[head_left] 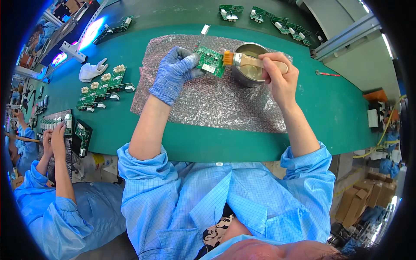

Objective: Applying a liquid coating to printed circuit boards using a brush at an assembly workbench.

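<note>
My left hand (175,71), in a blue-grey knit glove, grips a green circuit board (211,62) by its left edge. The board is held up over a sheet of bubble wrap (203,106). A white part on a thin lead (204,30) sticks out past its far edge. My bare right hand (279,73) is closed around the wooden handle of a flat brush (247,60). Its orange bristles are at the board's right edge; whether they touch it I cannot tell. Beneath the brush stands a round metal bowl (251,80) with pale liquid inside.
Left of the wrap lie several joined circuit boards (102,89) and a white glove (92,70). More boards (288,29) line the far edge of the green table (338,104). A red-handled tool (327,74) lies at right. A co-worker's hands (54,141) handle boards at left.
</note>
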Motion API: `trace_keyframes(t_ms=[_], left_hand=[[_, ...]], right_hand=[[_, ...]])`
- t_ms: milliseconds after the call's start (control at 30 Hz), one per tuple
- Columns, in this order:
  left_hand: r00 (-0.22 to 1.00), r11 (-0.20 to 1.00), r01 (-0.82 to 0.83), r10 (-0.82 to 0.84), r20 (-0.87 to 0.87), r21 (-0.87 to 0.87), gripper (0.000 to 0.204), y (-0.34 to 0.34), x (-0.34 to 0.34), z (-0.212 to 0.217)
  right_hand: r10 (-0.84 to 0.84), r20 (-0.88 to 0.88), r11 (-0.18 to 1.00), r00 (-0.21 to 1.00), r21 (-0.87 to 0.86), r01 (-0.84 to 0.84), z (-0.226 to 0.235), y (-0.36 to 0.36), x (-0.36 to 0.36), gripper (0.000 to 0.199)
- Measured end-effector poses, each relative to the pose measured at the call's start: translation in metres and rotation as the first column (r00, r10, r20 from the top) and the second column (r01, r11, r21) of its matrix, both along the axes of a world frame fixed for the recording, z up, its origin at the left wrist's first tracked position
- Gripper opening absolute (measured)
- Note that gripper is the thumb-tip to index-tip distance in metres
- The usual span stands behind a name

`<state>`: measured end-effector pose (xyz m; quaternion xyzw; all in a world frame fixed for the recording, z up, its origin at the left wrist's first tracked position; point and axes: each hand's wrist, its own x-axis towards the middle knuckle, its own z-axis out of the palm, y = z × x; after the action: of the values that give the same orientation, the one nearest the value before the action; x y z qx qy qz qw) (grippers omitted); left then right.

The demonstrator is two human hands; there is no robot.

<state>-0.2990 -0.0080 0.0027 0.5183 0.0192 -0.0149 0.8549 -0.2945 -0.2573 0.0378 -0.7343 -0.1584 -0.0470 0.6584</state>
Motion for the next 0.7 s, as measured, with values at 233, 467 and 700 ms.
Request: trace_keyframes(t_ms=[233,467,700], left_hand=[[1.000,0.994,-0.030,0.031,0.005,-0.110,0.015,0.002,0.003,-0.005],[0.998,0.993,-0.068,0.068,0.002,-0.092,0.016,0.003,0.002,-0.004],[0.997,0.995,-0.075,0.075,0.003,-0.062,0.018,0.001,0.003,0.000]], right_hand=[[0.012,0.070,0.992,0.997,-0.129,-0.003,-0.003,0.013,-0.009,0.014],[-0.095,0.051,0.995,0.994,-0.007,0.095,0.004,0.017,-0.003,0.014],[0.042,-0.011,0.995,0.999,-0.090,-0.043,0.002,0.016,-0.013,0.015]])
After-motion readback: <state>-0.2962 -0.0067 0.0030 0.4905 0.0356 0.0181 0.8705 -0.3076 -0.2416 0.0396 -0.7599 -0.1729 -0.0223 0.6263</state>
